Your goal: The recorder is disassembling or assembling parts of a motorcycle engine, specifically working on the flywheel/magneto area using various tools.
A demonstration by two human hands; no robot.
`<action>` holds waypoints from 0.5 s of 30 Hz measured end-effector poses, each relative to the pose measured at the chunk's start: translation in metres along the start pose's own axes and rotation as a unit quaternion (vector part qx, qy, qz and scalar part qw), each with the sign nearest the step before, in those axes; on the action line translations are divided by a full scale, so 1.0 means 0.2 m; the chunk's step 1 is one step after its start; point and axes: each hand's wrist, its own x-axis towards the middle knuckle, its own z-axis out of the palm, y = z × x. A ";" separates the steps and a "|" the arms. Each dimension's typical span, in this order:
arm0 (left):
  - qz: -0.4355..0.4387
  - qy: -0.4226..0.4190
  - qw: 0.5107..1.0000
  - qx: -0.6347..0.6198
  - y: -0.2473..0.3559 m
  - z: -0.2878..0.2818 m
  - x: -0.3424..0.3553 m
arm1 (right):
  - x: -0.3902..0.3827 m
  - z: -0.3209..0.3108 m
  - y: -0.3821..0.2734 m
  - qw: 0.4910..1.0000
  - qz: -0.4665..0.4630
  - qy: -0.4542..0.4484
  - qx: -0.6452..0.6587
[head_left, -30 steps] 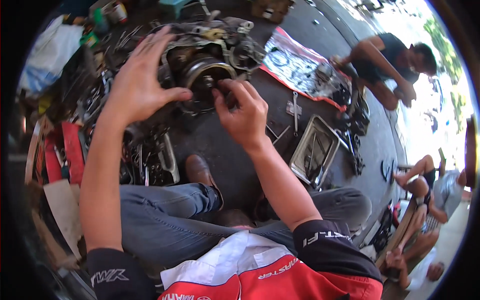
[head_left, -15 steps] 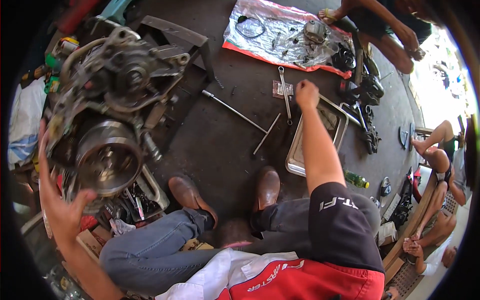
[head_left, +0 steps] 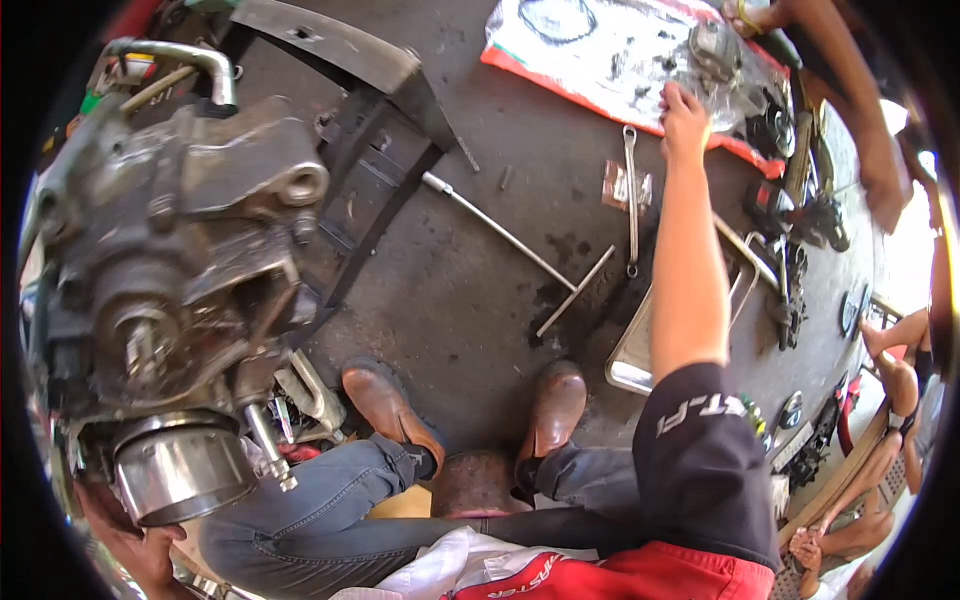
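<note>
Head view is showing the engine [head_left: 150, 240] crowding the left side, its bright metal drum [head_left: 185, 470] sitting at the lower end, near our left trouser leg [head_left: 310, 495]. Our hands are staying well apart: the left hand [head_left: 145, 548] is resting just by the drum's lower rim, its fingers mostly hidden, so we cannot tell whether it is gripping. Our right hand [head_left: 684, 120] is reaching over the red edge of a plastic sheet [head_left: 575, 82], fingers bent, and we cannot tell whether it is holding anything.

Open floor [head_left: 430, 300] is stretching from our brown shoes [head_left: 385, 400] up to a dark metal stand [head_left: 330, 40], with only a T-handled wrench [head_left: 502, 233] crossing its middle. At upper right, a co-worker's arm [head_left: 850, 110] is bordering the sheet.

A shallow metal tray [head_left: 628, 375] is lying partly beneath our forearm's outline, which is hiding its contents. A small clear packet [head_left: 613, 185] is lying beside a long spanner [head_left: 631, 200]; the sheet is bearing a dark loop [head_left: 558, 40] and a metal casing [head_left: 715, 50].
</note>
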 end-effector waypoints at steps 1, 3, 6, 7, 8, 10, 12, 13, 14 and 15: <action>-0.002 0.006 1.000 -0.005 0.08 0.04 0.02 | -0.06 0.03 -0.07 0.965 0.068 0.004 0.254; 0.149 -0.011 0.988 -0.036 0.24 0.16 0.13 | -0.39 0.05 -0.17 0.844 0.049 -0.153 0.512; 0.170 -0.021 0.978 -0.119 0.45 0.25 0.26 | -0.86 0.13 -0.40 0.722 0.057 -0.278 0.631; 0.215 -0.022 0.973 -0.081 0.50 0.25 0.28 | -1.01 0.16 -0.49 0.697 0.053 -0.295 0.652; 0.199 -0.016 0.972 -0.125 0.54 0.26 0.28 | -1.15 0.20 -0.59 0.681 0.051 -0.306 0.663; 0.270 0.025 0.961 -0.051 0.58 0.23 0.30 | -1.41 0.24 -0.81 0.715 0.035 -0.299 0.630; 0.286 0.043 0.956 -0.049 0.57 0.22 0.29 | -1.69 0.28 -1.03 0.787 -0.003 -0.282 0.549; 0.308 0.052 0.948 -0.053 0.55 0.22 0.29 | -1.82 0.30 -1.15 0.820 -0.040 -0.278 0.498; 0.321 0.064 0.944 -0.047 0.53 0.22 0.29 | -1.96 0.32 -1.25 0.874 -0.042 -0.247 0.417; 0.321 0.070 0.943 -0.054 0.50 0.24 0.30 | -2.10 0.37 -1.34 0.922 -0.099 -0.218 0.304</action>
